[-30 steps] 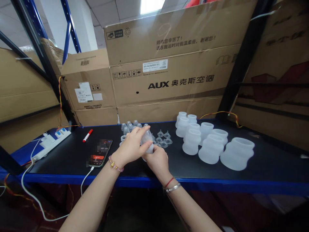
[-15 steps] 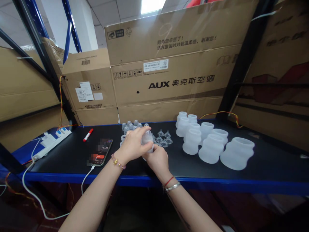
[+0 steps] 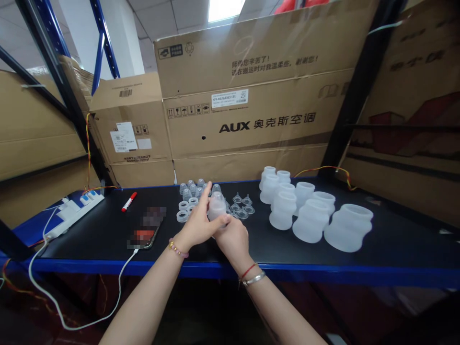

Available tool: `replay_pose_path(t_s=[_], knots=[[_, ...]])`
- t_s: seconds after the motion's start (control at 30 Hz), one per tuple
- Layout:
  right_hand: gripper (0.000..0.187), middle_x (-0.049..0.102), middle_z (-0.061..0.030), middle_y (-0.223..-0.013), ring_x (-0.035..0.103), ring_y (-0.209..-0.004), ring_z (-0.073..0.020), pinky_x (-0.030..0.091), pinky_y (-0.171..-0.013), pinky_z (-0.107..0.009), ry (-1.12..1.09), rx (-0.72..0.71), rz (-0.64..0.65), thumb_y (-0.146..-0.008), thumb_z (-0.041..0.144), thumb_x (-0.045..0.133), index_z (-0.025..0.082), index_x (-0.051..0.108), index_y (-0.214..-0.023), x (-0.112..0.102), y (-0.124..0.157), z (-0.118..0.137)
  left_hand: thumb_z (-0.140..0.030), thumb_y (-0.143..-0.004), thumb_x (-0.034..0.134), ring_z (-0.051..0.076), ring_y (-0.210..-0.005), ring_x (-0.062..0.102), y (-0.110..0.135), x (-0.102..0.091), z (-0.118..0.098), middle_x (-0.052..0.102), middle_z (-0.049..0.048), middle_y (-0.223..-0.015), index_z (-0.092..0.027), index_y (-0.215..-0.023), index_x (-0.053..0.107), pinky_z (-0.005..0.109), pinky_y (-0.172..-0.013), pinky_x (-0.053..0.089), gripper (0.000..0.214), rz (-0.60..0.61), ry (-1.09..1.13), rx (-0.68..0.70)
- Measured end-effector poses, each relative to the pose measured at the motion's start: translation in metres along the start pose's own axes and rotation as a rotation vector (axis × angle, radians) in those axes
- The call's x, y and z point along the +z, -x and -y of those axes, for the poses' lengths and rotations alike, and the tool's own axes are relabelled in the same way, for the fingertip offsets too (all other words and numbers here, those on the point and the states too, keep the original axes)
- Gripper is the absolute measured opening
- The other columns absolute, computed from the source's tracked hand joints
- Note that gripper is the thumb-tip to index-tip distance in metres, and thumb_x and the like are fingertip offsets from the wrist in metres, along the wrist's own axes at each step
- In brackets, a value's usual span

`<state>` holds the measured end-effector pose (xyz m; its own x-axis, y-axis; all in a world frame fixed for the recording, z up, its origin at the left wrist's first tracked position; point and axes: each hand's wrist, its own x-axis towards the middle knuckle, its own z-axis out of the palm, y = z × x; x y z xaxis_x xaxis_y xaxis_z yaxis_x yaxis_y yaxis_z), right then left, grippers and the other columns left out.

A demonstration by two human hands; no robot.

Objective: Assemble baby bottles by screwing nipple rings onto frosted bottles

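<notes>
Above the black tabletop [image 3: 276, 247], near the clear caps [image 3: 186, 194]: a whitish, clear-topped bottle [image 3: 217, 208], roughly upright, its lower part closed in my right grip [image 3: 233, 238]. My left hand [image 3: 196, 223] lays its thumb across it; far fingers hidden, so I cannot tell whether that grip holds. Probably light, softly squeezable, slick; best held low, sparing the thin-looking top.
</notes>
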<state>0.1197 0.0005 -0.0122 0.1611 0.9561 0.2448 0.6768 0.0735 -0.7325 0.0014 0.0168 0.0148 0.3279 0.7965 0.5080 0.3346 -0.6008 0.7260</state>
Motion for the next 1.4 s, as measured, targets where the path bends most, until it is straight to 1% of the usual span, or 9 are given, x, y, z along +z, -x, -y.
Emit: replay_pose_path(t_s=[0.1,0.2,0.37,0.57,0.63,0.73,0.87,1.17,1.4], knots=[[0.021,0.069,-0.0086,-0.071,0.062,-0.068,-0.0213,0.034,-0.061,-0.028,-0.017,-0.003,0.015,-0.075,0.037,0.056,0.019,0.067,-0.074,0.0,-0.001,-0.002,-0.038,-0.077,0.07,0.028,-0.125,0.051,0.002,0.006,0.01,0.052,0.0147,-0.135,-0.019,-0.145,0.033,0.043,-0.106,0.04,0.079,0.008,0.192,-0.055],[0.025,0.069,-0.0066,-0.073,0.061,-0.07,-0.0208,0.036,-0.061,-0.027,-0.094,-0.009,-0.014,-0.069,0.043,0.062,0.02,0.068,-0.076,0.0,-0.001,-0.004,-0.036,-0.072,0.076,0.027,-0.112,0.059,-0.001,0.007,0.011,0.061,0.0132,-0.122,-0.018,-0.131,0.048,0.042,-0.1,0.046,0.068,0.005,0.383,-0.125],[0.038,0.068,-0.0027,-0.073,0.059,-0.069,-0.019,0.04,-0.059,-0.026,-0.304,0.025,-0.047,-0.058,0.048,0.071,0.018,0.07,-0.082,0.003,-0.003,-0.005,-0.032,-0.066,0.081,0.023,-0.095,0.065,-0.007,0.003,0.004,0.067,0.0091,-0.101,-0.016,-0.123,0.053,0.041,-0.09,0.051,0.065,-0.197,0.691,-0.32],[0.031,0.06,0.0025,-0.059,0.05,-0.054,-0.0128,0.037,-0.05,-0.024,-0.589,0.098,0.074,-0.055,0.036,0.073,0.015,0.066,-0.078,0.005,-0.002,-0.005,-0.023,-0.065,0.081,0.021,-0.09,0.067,-0.01,0.002,-0.001,0.068,0.008,-0.098,-0.016,-0.122,0.052,0.037,-0.089,0.051,0.065,-0.187,0.88,-0.426],[0.026,0.057,0.0033,-0.055,0.048,-0.05,-0.0111,0.035,-0.048,-0.024,-0.661,0.118,0.129,-0.054,0.031,0.073,0.014,0.064,-0.072,0.001,0.0,-0.001,-0.03,-0.07,0.078,0.021,-0.089,0.068,-0.012,0.001,-0.002,0.068,0.0085,-0.099,-0.016,-0.121,0.052,0.036,-0.084,0.052,0.058,-0.195,0.926,-0.432],[0.023,0.058,0.0021,-0.055,0.051,-0.051,-0.0113,0.04,-0.051,-0.024,-0.803,0.189,0.238,-0.052,0.027,0.074,0.013,0.064,-0.068,-0.007,0.001,0.006,-0.047,-0.082,0.064,0.022,-0.084,0.069,-0.015,0.001,-0.002,0.068,0.0084,-0.095,-0.017,-0.119,0.052,0.034,-0.075,0.054,0.049,-0.229,0.968,-0.438],[0.02,0.061,-0.001,-0.058,0.054,-0.05,-0.012,0.042,-0.05,-0.025,-0.959,0.258,0.422,-0.052,0.024,0.072,0.011,0.066,-0.067,-0.015,-0.001,0.009,-0.048,-0.084,0.061,0.022,-0.084,0.07,-0.015,0.005,-0.003,0.069,0.0092,-0.092,-0.016,-0.108,0.054,0.034,-0.074,0.054,0.041,-0.269,0.962,-0.431],[0.004,0.055,0.0006,-0.05,0.049,-0.047,-0.0122,0.039,-0.045,-0.025,-0.941,0.366,0.34,-0.05,0.015,0.063,0.016,0.06,-0.053,-0.015,0.0,0.009,-0.052,-0.079,0.065,0.025,-0.084,0.07,-0.01,0.016,0.001,0.07,0.0098,-0.092,-0.016,-0.106,0.05,0.039,-0.077,0.054,0.047,-0.226,0.966,-0.386],[0.006,0.054,-0.0012,-0.054,0.046,-0.048,-0.0108,0.038,-0.044,-0.024,-1.015,0.341,0.408,-0.055,0.012,0.059,0.016,0.058,-0.051,-0.012,-0.006,0.004,-0.062,-0.081,0.057,0.025,-0.087,0.069,-0.011,0.023,0.005,0.068,0.0078,-0.092,-0.019,-0.109,0.051,0.036,-0.073,0.055,0.051,-0.26,0.885,-0.35]])
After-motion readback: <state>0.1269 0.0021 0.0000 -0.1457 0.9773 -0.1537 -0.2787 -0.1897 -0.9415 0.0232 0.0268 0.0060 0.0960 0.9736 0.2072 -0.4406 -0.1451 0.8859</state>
